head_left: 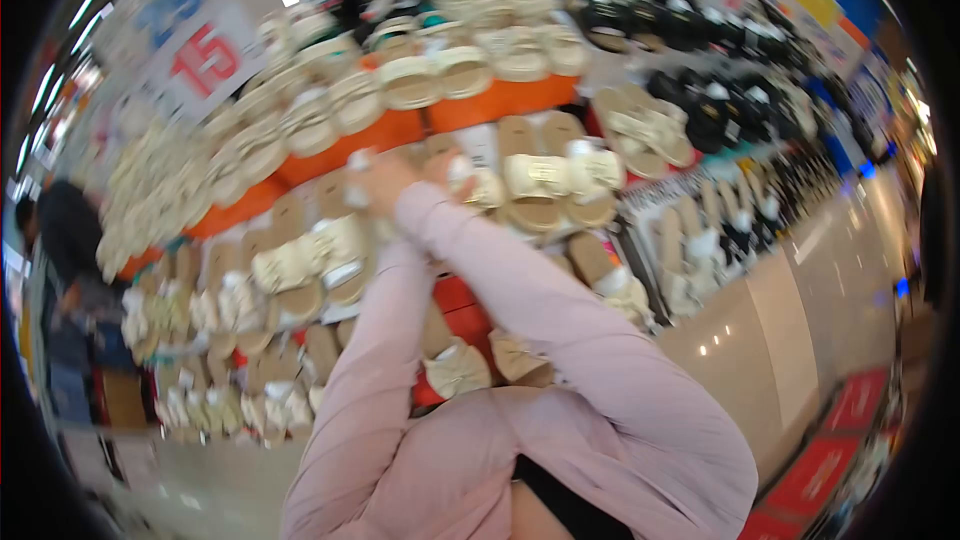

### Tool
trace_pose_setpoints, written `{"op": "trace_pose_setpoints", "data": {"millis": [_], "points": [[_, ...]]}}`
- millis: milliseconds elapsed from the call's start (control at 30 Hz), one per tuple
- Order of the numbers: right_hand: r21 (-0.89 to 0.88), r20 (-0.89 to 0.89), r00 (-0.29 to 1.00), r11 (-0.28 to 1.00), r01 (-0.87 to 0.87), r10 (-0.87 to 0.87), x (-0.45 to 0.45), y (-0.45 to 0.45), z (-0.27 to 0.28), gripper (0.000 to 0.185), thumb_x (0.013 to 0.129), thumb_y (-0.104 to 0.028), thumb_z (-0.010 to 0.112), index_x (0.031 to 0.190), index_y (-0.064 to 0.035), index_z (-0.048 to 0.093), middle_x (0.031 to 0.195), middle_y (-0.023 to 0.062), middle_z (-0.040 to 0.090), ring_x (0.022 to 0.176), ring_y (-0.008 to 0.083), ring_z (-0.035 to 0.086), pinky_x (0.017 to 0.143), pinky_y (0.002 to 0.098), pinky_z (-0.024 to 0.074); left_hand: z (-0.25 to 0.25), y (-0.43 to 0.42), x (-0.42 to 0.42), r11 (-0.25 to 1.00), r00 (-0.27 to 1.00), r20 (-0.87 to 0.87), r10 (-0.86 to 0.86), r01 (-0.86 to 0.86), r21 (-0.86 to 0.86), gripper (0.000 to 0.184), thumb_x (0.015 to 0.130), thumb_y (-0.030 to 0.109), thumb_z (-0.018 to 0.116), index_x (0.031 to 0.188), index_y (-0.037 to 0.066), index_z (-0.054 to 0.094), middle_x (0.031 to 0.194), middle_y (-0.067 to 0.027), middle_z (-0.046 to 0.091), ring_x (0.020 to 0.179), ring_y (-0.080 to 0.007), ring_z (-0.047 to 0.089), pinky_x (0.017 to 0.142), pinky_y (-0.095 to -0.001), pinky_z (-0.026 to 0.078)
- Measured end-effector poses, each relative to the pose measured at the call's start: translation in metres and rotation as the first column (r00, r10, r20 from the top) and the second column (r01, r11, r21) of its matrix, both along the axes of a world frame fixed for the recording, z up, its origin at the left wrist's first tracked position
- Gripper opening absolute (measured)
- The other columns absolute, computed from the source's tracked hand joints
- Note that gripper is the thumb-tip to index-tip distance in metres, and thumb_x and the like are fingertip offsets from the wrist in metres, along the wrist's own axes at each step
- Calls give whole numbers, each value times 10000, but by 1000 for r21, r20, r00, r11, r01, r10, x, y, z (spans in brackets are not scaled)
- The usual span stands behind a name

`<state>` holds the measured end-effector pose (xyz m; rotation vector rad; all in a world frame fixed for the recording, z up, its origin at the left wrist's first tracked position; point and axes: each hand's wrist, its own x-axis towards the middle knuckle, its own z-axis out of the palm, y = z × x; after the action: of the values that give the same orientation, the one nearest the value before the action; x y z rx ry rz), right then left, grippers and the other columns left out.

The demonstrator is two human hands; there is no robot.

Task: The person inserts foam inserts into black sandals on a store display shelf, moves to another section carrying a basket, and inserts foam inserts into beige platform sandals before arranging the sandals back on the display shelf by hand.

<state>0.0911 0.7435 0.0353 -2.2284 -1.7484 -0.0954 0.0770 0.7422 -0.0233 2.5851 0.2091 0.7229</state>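
My arms, in pink sleeves, cross over a rack of cream and beige sandals. My right hand (387, 182) is blurred, its fingers drawn together at a small white piece (358, 162) that I cannot make out. Partly behind the right wrist, my left hand (448, 168) is smeared and its fingers are unclear. It is close to a cream-strapped sandal (487, 190). Right of the hands is a pair of sandals (538, 178) with wide cream straps and tan insoles. Another cream pair (312, 258) lies to the lower left.
Orange shelf edges (500, 100) run behind the hands. A price sign (205, 58) reading 15 stands at the upper left. Black shoes (715, 105) fill the right side of the display. A person in dark clothes (70, 240) is at the far left. Shiny floor (740, 330) lies at right.
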Motion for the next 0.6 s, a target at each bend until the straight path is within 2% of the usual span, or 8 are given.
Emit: {"op": "trace_pose_setpoints", "data": {"millis": [33,100,133,200,233,267,367,600], "points": [[-26,-26,1000,999,-18,17,4,-3,2,560,681,-365,695,1182,-171,536,1068,201,561,903,353,590,797,461,474,-1,-4,0,1000,1000,8,7,-7,13,590,804,339,621,1293,75,421,1210,-204,505,1141,-328,475,957,-369,373],[103,-15,1000,995,14,-13,3,-14,9,573,668,-290,710,1201,-151,551,1118,216,544,1025,364,543,876,437,455,-5,-7,1,999,999,26,20,-21,27,588,804,340,621,1292,77,422,1215,-201,502,1145,-327,471,961,-369,368],[266,83,996,963,-35,14,10,-15,3,512,664,-305,697,1146,-188,566,1010,167,580,920,327,591,787,431,494,-7,-4,0,998,998,42,39,-41,39,587,804,341,620,1291,78,423,1217,-200,500,1147,-327,468,964,-370,365],[114,53,998,993,40,-46,14,-19,12,555,687,-229,658,1222,-192,515,1054,183,562,949,357,574,813,426,484,-5,-4,-7,995,996,67,65,-70,64,585,804,342,620,1290,80,425,1222,-198,496,1150,-327,463,969,-370,360],[-24,-22,997,997,77,-78,21,-21,15,672,686,-246,693,1311,-188,453,1115,238,534,1038,360,542,882,420,457,-4,-2,-11,993,994,79,79,-86,82,585,804,343,619,1290,81,426,1224,-197,494,1152,-326,461,971,-370,358],[-92,-37,993,990,108,-112,28,-25,20,665,703,-260,688,1316,-179,445,1062,229,557,990,365,562,858,417,462,-3,-4,-12,991,993,87,81,-89,96,584,805,343,619,1289,82,426,1227,-195,493,1154,-326,458,973,-371,356],[-40,42,999,999,30,-28,46,-22,8,620,759,-261,677,1322,-179,432,1032,220,576,966,362,573,847,416,462,-5,-5,-12,987,991,103,80,-93,131,581,805,345,618,1288,85,429,1234,-192,487,1160,-325,451,981,-371,348],[-127,103,993,990,62,-49,27,-19,23,582,766,-210,669,1303,-165,451,1078,216,571,971,360,560,843,421,455,-4,-11,-16,977,989,130,70,-94,192,575,806,350,617,1285,91,434,1251,-183,475,1173,-323,434,998,-373,331]]}}
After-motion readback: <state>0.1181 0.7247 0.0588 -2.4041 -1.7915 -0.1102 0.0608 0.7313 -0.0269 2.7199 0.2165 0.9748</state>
